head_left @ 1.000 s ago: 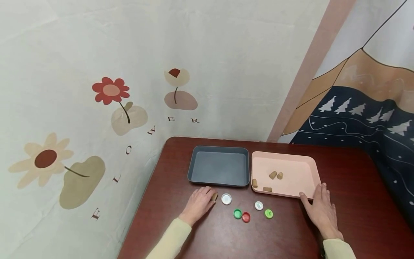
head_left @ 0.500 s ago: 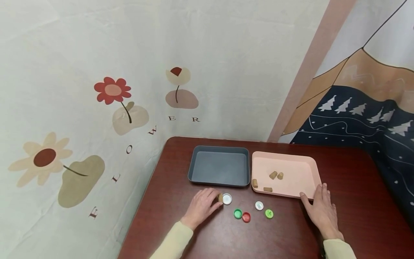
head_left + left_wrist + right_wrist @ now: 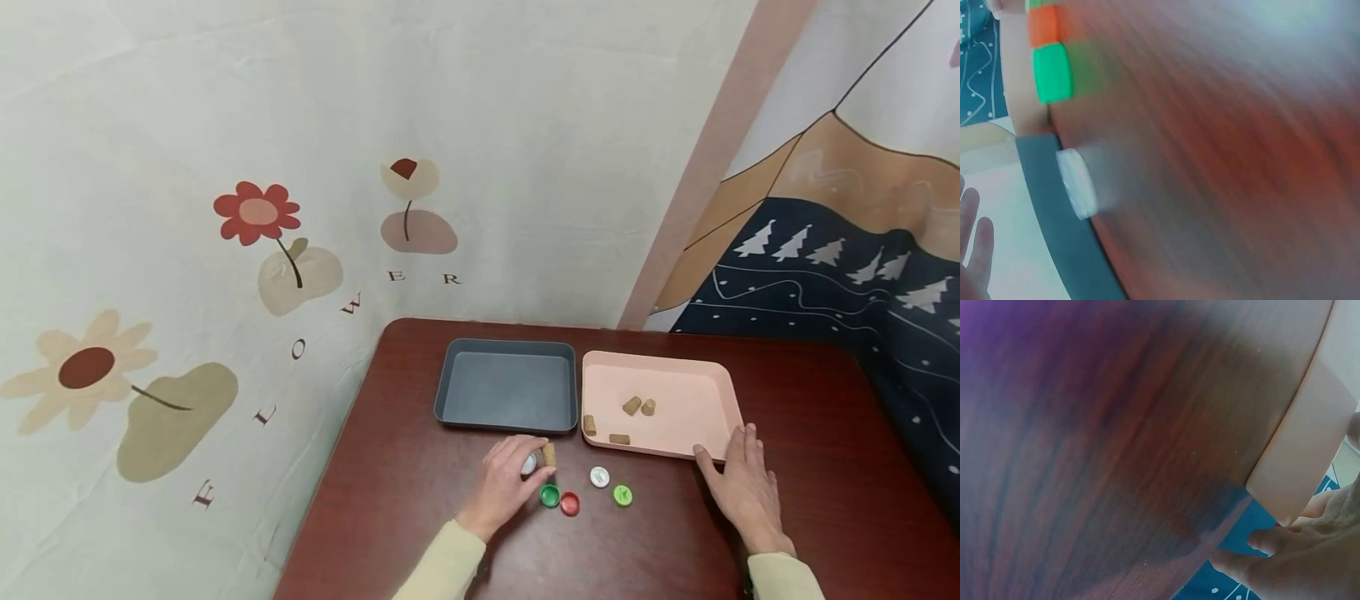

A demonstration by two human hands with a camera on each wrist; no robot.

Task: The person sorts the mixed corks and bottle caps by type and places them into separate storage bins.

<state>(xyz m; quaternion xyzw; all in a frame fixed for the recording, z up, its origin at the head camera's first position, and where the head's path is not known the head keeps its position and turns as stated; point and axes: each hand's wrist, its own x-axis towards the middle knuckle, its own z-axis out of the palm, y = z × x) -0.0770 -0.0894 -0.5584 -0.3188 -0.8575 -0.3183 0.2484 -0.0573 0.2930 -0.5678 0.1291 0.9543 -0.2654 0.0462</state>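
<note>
Your left hand pinches a cork stopper near the front-right corner of the slate-gray tray; your right hand, fingers straight, touches the pink tray's front-right corner.

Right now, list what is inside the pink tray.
The pink tray holds four corks: two near its middle, one by the left wall, one by the near wall. The right hand covers a bit of the near right corner; whatever it covers cannot be seen.
</note>
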